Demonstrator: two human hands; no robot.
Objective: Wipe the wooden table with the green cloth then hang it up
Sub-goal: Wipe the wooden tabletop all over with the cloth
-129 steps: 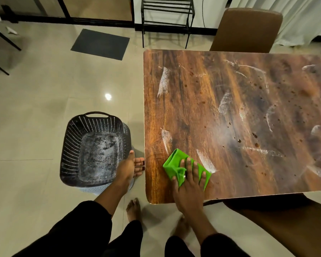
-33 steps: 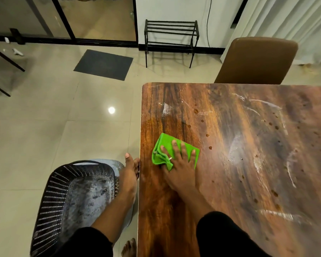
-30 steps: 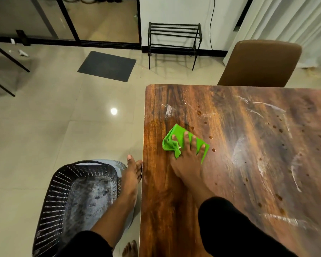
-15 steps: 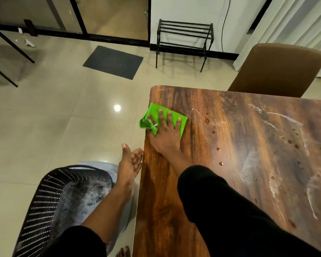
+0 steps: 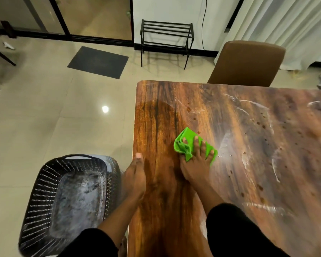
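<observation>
The right hand (image 5: 195, 167) lies palm down on the crumpled bright green cloth (image 5: 187, 143), fingers spread and flat, pressing it onto the dark-grained wooden table (image 5: 267, 145). The grip is an open, flat press: no fingers curl around the fabric, though a fold of cloth bunches up beside the thumb. The cloth sits near the table's left edge, roughly midway along its visible length. White smears and brown spots cover the table surface to the right of the cloth; the strip to the left of it appears dark and glossy.

The left hand (image 5: 134, 175) rests at the table's left edge, fingers extended and together, holding nothing. Below it on the tiled floor (image 5: 44, 117) stands a dark perforated plastic basket (image 5: 35, 201). A brown padded chair (image 5: 246, 64) stands at the far side of the table, and a black metal rack (image 5: 166, 36) stands against the wall.
</observation>
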